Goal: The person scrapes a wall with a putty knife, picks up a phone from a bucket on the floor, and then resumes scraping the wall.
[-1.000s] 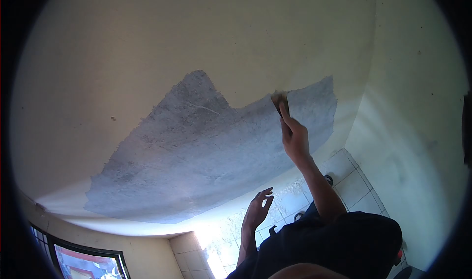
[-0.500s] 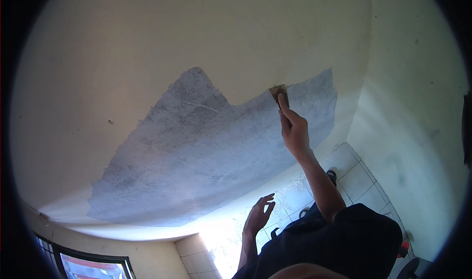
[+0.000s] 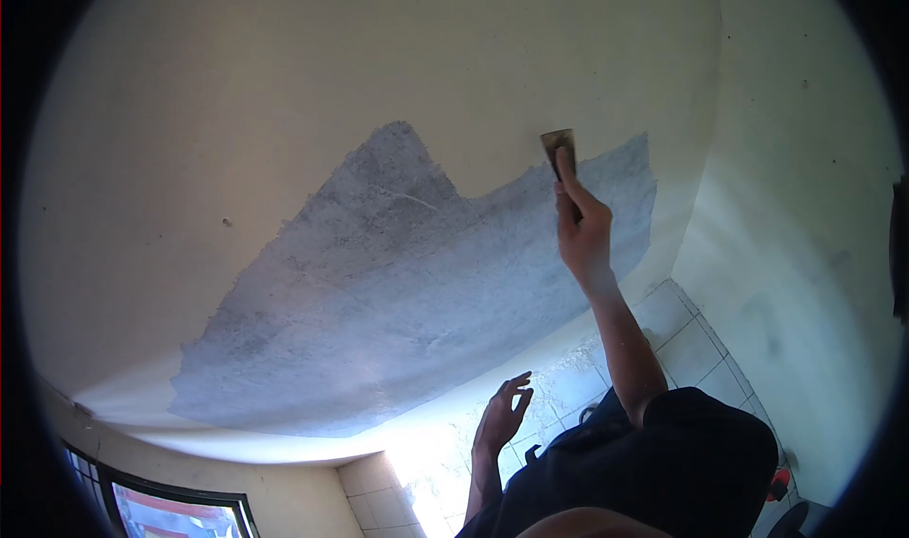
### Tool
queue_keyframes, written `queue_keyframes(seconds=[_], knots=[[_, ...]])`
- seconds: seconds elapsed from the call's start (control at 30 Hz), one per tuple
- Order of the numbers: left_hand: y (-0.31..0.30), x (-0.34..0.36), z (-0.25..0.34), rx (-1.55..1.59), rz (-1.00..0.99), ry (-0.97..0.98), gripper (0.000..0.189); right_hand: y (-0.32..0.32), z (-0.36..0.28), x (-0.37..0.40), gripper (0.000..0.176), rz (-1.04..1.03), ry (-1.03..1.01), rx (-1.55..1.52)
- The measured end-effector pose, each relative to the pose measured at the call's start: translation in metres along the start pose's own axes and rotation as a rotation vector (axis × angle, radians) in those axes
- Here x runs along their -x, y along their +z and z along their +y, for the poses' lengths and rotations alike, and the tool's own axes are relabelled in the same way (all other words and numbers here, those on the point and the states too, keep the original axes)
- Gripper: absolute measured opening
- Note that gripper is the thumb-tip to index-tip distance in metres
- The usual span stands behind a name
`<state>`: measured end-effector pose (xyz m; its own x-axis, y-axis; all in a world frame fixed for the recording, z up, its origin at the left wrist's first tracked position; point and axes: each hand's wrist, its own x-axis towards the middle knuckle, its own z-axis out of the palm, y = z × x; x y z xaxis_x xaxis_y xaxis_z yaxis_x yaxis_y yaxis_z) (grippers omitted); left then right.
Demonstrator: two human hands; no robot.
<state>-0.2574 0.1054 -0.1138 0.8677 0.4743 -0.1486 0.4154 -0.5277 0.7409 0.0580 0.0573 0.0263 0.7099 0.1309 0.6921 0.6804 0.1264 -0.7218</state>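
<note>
My right hand grips a scraper by its handle, one finger stretched along the blade. The wide blade edge points up and lies over the cream paint, just above the upper border of the bare grey patch. Whether the edge touches the wall cannot be made out. The grey patch has a ragged outline, with a peak at its upper left and a pale scratch below that. Low in the view, my left hand hangs in front of my body with its fingers apart, holding nothing.
Cream-painted wall surrounds the grey patch. A second wall meets it at a corner on the right. Pale debris lies on the tiled floor. A dark-framed window is at lower left, and a red object at lower right.
My right hand has moved the scraper upward and slightly right, from the patch border onto the cream paint. My left hand has barely moved. The view has shifted slightly.
</note>
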Motion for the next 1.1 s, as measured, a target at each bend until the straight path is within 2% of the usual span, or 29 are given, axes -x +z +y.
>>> queue_keyframes(seconds=[0.03, 0.13, 0.27, 0.33, 0.4, 0.43, 0.5, 0.53, 0.6, 0.7, 0.77, 0.8, 0.93, 0.97, 1.0, 1.03, 1.07, 1.1], knots=[[0.000, 0.000, 0.001, 0.013, 0.022, -0.004, 0.040, -0.010, -0.006, -0.001, 0.053, -0.023, 0.067, 0.035], [0.002, 0.006, -0.003, 0.032, 0.020, -0.015, 0.040, -0.019, 0.017, 0.044, 0.053, -0.125, 0.093, 0.096], [0.005, 0.015, -0.003, 0.053, -0.009, -0.008, 0.041, -0.029, 0.072, 0.159, 0.054, -0.422, 0.145, 0.090], [0.008, 0.016, -0.008, 0.026, -0.022, 0.004, 0.042, -0.051, 0.074, 0.213, 0.054, -0.553, 0.156, 0.079], [0.012, 0.015, -0.022, 0.043, -0.026, -0.010, 0.045, -0.068, 0.051, 0.231, 0.057, -0.697, 0.370, 0.117], [0.012, 0.013, -0.018, 0.093, -0.024, -0.029, 0.046, -0.080, 0.036, 0.233, 0.059, -0.807, 0.601, 0.166], [0.016, 0.009, -0.008, 0.206, -0.032, -0.069, 0.048, -0.082, 0.040, 0.242, 0.062, -0.722, 0.585, 0.140], [0.018, 0.003, -0.009, 0.236, -0.071, 0.025, 0.064, -0.079, 0.039, 0.239, 0.063, -0.688, 0.597, 0.115], [0.027, 0.001, 0.018, 0.372, 0.004, 0.025, 0.075, -0.071, 0.034, 0.222, 0.062, -0.697, 0.565, 0.096], [0.027, -0.018, 0.045, 0.540, 0.132, 0.128, 0.084, -0.051, 0.012, 0.196, 0.059, -0.754, 0.317, -0.141], [0.028, -0.030, 0.048, 0.570, 0.280, 0.247, 0.081, -0.049, -0.015, 0.181, 0.057, -0.956, 0.650, -0.416], [0.024, -0.031, 0.052, 0.670, 0.303, 0.220, 0.079, -0.048, -0.019, 0.180, 0.058, -1.007, 0.403, -0.267], [0.007, -0.014, 0.052, 0.853, 0.340, 0.026, 0.057, -0.061, -0.036, 0.165, 0.057, -1.190, 0.626, -0.450], [0.015, -0.011, 0.042, 0.889, 0.373, 0.014, 0.054, -0.065, -0.032, 0.165, 0.058, -1.255, 0.632, -0.484], [0.034, -0.013, 0.016, 0.957, 0.427, 0.122, 0.053, -0.070, -0.027, 0.165, 0.059, -1.317, 0.639, -0.519], [0.036, -0.001, 0.016, 1.005, 0.428, 0.032, 0.054, -0.076, -0.020, 0.161, 0.060, -1.377, 0.645, -0.556], [0.035, 0.014, 0.016, 1.051, 0.427, -0.058, 0.055, -0.084, -0.006, 0.139, 0.067, -1.575, 0.561, -0.672], [0.033, 0.026, 0.018, 1.096, 0.422, -0.149, 0.056, -0.097, 0.018, 0.137, 0.071, -1.501, 1.095, -1.377]])
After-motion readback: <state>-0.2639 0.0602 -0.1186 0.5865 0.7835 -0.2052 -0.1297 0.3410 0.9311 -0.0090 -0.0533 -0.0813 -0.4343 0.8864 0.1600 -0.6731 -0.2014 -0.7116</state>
